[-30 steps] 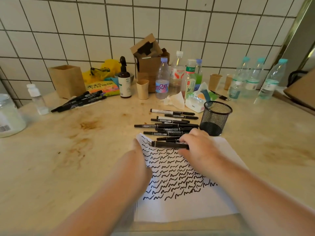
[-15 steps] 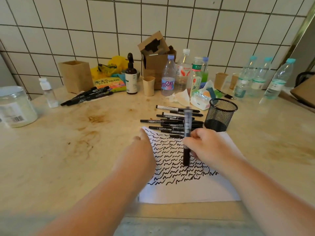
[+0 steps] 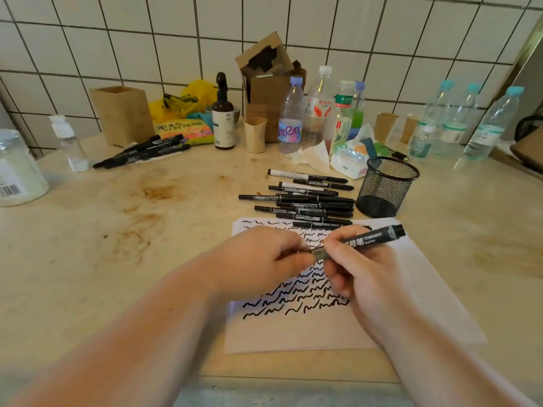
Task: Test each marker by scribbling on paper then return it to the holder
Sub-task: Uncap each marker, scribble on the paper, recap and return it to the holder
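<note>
I have both hands over the paper (image 3: pixel 329 327), which lies flat on the worktop (image 3: pixel 117 259) and is covered in rows of black scribbles. My right hand (image 3: pixel 361 271) has its fingers pinched round the barrel of a thick black marker (image 3: pixel 364 240), which points up and to the right, its far end out over the paper's far right corner. My left hand (image 3: pixel 264 259) meets it from the left, fingers closed on the marker's near, grey end; I cannot tell whether that end is a cap or still seated. Just beyond the paper lies a pile of thin black markers (image 3: pixel 305 201), the nearest ones overlapping its far edge. The black mesh holder (image 3: pixel 385 186) stands upright just right of that pile, near the paper's far right corner. Far left, a second bunch of markers (image 3: pixel 141 151) lies beside a brown box (image 3: pixel 122 114).
</note>
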